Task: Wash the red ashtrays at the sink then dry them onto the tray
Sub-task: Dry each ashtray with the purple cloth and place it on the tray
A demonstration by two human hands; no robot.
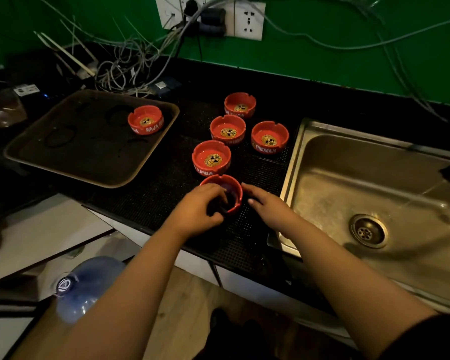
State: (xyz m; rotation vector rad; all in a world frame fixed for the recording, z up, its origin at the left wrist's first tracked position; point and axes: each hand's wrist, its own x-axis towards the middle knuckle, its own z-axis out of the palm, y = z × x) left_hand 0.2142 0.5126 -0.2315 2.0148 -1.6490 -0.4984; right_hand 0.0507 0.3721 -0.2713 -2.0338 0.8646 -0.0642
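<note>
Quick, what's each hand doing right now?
Left hand: fingers curled round the nearest red ashtray on the counter mat, gripping it.
Right hand: open, fingers straight, beside that ashtray; whether it touches cannot be told.

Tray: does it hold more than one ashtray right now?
No, the tray holds a single ashtray, at its far right corner.

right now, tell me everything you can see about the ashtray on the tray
The ashtray on the tray is a round, glossy red dish, likely ceramic or glass, with cigarette notches cut into its rim. A gold and black emblem sits in its floor and white lettering reading RAJA runs round its outer wall. It stands upright and alone at the far right corner of the dark brown tray, which bears wet ring marks. Neither hand touches it.
</note>
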